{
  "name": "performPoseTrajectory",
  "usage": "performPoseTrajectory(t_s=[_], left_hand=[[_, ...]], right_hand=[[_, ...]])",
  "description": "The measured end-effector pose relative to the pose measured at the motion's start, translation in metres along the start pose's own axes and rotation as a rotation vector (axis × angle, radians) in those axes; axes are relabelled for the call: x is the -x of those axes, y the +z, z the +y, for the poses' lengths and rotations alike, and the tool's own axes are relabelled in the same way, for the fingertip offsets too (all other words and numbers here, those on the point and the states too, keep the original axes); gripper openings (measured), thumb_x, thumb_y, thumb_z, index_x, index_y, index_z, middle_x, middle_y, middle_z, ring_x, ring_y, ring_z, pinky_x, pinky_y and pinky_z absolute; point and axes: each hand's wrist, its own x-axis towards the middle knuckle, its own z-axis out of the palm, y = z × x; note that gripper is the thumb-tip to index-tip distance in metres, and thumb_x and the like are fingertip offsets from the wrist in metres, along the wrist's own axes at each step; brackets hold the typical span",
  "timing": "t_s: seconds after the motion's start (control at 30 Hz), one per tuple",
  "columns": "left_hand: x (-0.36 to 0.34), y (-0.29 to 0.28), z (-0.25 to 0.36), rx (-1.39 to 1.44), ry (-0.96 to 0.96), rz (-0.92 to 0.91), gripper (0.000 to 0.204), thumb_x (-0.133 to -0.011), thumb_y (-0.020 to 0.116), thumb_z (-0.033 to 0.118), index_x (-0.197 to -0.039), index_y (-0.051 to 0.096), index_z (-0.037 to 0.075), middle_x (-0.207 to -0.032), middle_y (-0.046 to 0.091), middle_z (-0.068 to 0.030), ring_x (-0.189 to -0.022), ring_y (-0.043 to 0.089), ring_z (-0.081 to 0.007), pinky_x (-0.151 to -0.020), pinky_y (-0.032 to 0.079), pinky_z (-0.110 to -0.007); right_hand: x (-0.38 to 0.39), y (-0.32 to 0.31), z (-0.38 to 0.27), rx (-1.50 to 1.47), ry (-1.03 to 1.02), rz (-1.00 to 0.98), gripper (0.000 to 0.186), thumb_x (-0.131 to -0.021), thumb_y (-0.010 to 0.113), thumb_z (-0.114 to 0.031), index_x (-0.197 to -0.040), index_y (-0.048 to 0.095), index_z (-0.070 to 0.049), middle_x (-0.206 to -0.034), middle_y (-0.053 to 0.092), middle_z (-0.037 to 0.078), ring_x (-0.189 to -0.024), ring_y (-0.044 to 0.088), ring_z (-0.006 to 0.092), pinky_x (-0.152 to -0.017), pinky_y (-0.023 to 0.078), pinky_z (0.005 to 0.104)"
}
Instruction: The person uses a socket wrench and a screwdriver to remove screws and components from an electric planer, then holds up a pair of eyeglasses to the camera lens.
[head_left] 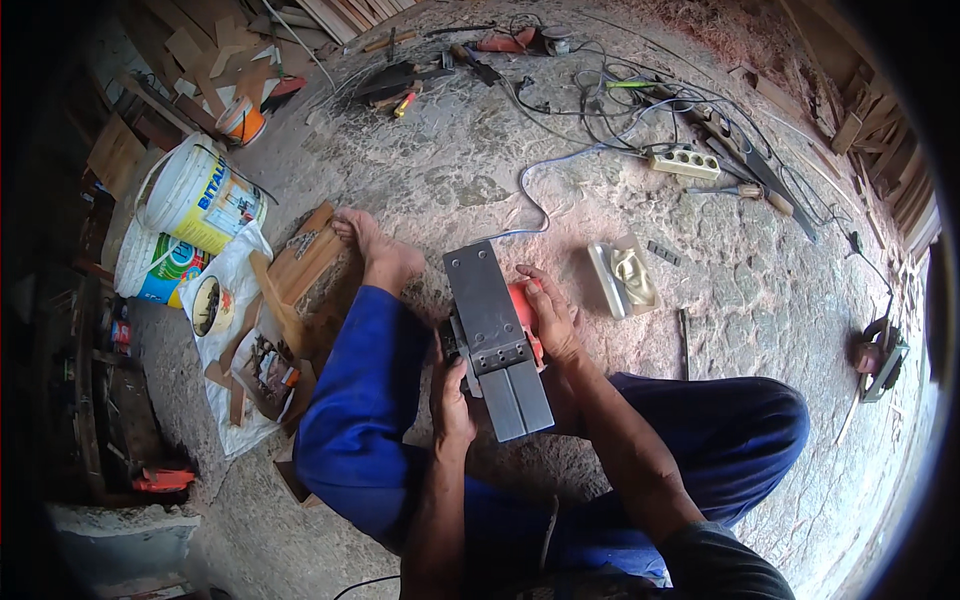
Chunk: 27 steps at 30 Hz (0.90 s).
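An electric hand planer [487, 300] is held upside down over my lap, its flat grey metal sole facing up. A row of small screws on a dark bar crosses the sole, and the lower plate has a groove along it. My left hand [453, 405] grips the planer's left side, thumb on its edge and the other fingers hidden beneath. My right hand [553, 318] closes round the red body on the right side. A blue-grey cord [545, 205] runs from near the planer's far end across the floor.
Right of the planer lie an opened pale case [625, 277] and a small dark metal strip [663, 252]. Farther off are a power strip [684, 163], tangled cables and an angle grinder [520, 42]. Buckets [205, 195] and wood pieces [305, 258] stand left; a circular saw [880, 360] sits far right.
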Motion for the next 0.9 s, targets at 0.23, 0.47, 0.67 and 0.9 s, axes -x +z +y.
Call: performPoseTrajectory(t_s=[0.23,0.47,0.67,0.9], left_hand=[[-0.012,-0.009,-0.032,-0.102,0.0,0.147,0.052,-0.1,0.053,0.047,-0.138,0.05,0.011,-0.126,0.061,-0.0052,-0.113,0.061,-0.0214,-0.095,0.051,-0.039],[-0.009,-0.027,-0.034,-0.067,-0.042,0.217,0.059,-0.096,0.056,0.052,-0.139,0.05,0.012,-0.128,0.06,-0.0052,-0.115,0.059,-0.0235,-0.096,0.05,-0.04],[-0.01,-0.027,-0.025,-0.021,-0.079,0.228,0.052,-0.098,0.055,0.049,-0.134,0.055,0.012,-0.125,0.061,-0.0043,-0.112,0.06,-0.0219,-0.095,0.049,-0.037],[-0.011,-0.039,-0.029,-0.051,0.014,0.236,0.051,-0.099,0.055,0.039,-0.138,0.05,0.006,-0.129,0.058,-0.0081,-0.117,0.056,-0.0217,-0.1,0.045,-0.037]], right_hand=[[-0.001,-0.02,-0.001,0.342,0.105,-0.067,0.049,-0.105,0.043,-0.046,-0.143,0.046,-0.015,-0.122,0.065,0.017,-0.116,0.06,0.0262,-0.102,0.044,0.0383],[-0.037,-0.053,-0.029,0.671,0.019,-0.1,0.046,-0.098,0.052,-0.041,-0.128,0.063,-0.008,-0.119,0.068,0.021,-0.114,0.064,0.0351,-0.1,0.048,0.0411],[-0.088,-0.231,-0.062,1.088,-0.06,0.504,0.021,-0.085,0.057,-0.017,-0.095,0.074,-0.009,-0.097,0.072,0.019,-0.091,0.071,0.035,-0.077,0.056,0.0426],[-0.069,-0.291,-0.054,1.513,0.26,0.236,0.032,-0.083,0.061,-0.018,-0.113,0.071,-0.021,-0.117,0.069,0.015,-0.109,0.066,0.0356,-0.092,0.054,0.0453]])
